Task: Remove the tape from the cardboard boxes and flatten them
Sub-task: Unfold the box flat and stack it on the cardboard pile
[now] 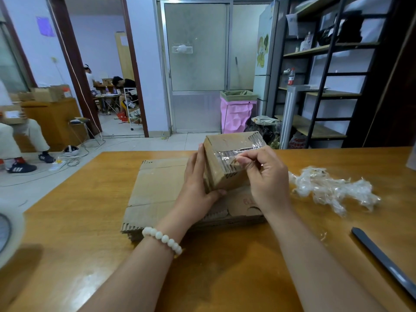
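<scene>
A small brown cardboard box [227,143] is held tilted above a stack of flattened cardboard [157,188] on the wooden table [90,221]. My left hand [198,181] grips the box's left side and lower corner. Clear tape [238,152] runs across the box's near face and its right edge. My right hand [265,176] pinches a loose end of that tape between thumb and forefinger at the middle of the face.
A crumpled heap of removed clear tape [333,188] lies on the table to the right. A dark flat tool [382,260] lies near the right front edge. A tape roll [9,233] shows at the left edge. People sit in the background at left.
</scene>
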Motion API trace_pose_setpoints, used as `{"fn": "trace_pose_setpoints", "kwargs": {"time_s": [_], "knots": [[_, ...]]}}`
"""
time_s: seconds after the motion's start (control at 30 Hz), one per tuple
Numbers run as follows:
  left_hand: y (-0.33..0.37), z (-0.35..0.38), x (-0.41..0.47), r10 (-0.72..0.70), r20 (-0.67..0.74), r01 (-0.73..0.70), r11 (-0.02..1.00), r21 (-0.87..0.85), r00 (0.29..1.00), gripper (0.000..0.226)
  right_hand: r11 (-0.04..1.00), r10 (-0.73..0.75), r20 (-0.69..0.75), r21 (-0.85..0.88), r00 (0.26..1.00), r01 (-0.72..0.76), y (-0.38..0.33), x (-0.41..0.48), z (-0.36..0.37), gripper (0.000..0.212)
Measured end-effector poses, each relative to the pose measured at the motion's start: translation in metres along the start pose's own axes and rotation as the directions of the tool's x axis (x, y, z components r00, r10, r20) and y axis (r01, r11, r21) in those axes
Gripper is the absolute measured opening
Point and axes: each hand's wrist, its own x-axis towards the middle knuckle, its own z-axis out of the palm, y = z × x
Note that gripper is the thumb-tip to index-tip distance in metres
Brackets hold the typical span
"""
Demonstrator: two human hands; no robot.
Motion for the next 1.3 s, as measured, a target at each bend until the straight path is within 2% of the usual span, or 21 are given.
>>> {"fn": "trace_pose_setpoints", "kwargs": {"time_s": [0.07, 0.17, 0.3, 0.43, 0.5, 0.57, 0.6, 0.73, 0.87, 0.97, 1.07, 1.2, 1.3], "knots": [[0.000, 0.000, -0.001, 0.028, -0.003, -0.028, 1.000, -0.001, 1.000, 0.113, 0.999, 0.028, 0.005, 0.030, 1.000, -0.028, -0.001, 0.001, -0.002, 0.005], [0.002, -0.001, -0.004, 0.098, -0.025, -0.097, 0.995, 0.020, 0.995, 0.104, 0.986, 0.095, 0.023, 0.133, 0.995, -0.097, -0.003, 0.002, -0.004, 0.011], [-0.001, -0.002, -0.004, 0.222, -0.156, -0.202, 0.970, 0.134, 0.963, 0.110, 0.939, 0.217, 0.078, 0.255, 0.973, -0.230, -0.004, 0.001, -0.002, 0.021], [-0.002, 0.002, -0.005, 0.201, -0.227, -0.166, 0.972, 0.165, 0.953, 0.109, 0.888, 0.303, 0.129, 0.320, 0.944, -0.329, -0.004, 0.001, -0.003, 0.015], [-0.001, 0.002, -0.006, 0.212, -0.312, -0.156, 0.969, 0.193, 0.926, 0.101, 0.855, 0.305, 0.203, 0.371, 0.930, -0.361, -0.006, 0.001, -0.006, 0.036], [-0.002, 0.002, -0.005, 0.265, -0.388, -0.173, 0.951, 0.255, 0.883, 0.096, 0.876, 0.276, 0.278, 0.320, 0.920, -0.360, -0.005, 0.001, -0.005, 0.054], [-0.003, 0.002, -0.005, 0.293, -0.410, -0.184, 0.941, 0.284, 0.864, 0.096, 0.897, 0.263, 0.299, 0.273, 0.917, -0.347, -0.005, 0.000, -0.004, 0.053], [-0.004, 0.002, -0.006, 0.401, -0.430, -0.254, 0.898, 0.360, 0.809, 0.091, 0.904, 0.312, 0.314, 0.192, 0.897, -0.381, -0.001, -0.001, 0.000, 0.032], [-0.007, -0.001, -0.004, 0.349, -0.427, -0.287, 0.936, 0.204, 0.834, 0.097, 0.881, 0.388, 0.310, 0.151, 0.868, -0.449, 0.005, -0.003, 0.001, 0.021], [-0.007, -0.002, -0.004, 0.335, -0.387, -0.308, 0.942, 0.133, 0.859, 0.092, 0.896, 0.403, 0.316, 0.057, 0.859, -0.441, 0.005, -0.005, 0.000, 0.036], [-0.008, -0.002, -0.005, 0.334, -0.337, -0.302, 0.942, 0.144, 0.880, 0.095, 0.911, 0.402, 0.295, -0.028, 0.867, -0.412, 0.005, -0.005, 0.000, 0.049], [-0.009, 0.000, -0.004, 0.348, -0.310, -0.315, 0.937, 0.152, 0.885, 0.084, 0.935, 0.352, 0.213, -0.035, 0.911, -0.353, 0.008, -0.004, 0.000, 0.036], [-0.009, 0.002, -0.003, 0.390, -0.283, -0.345, 0.918, 0.198, 0.876, 0.077, 0.959, 0.284, 0.173, -0.064, 0.943, -0.277, 0.009, -0.006, 0.000, 0.043]]}}
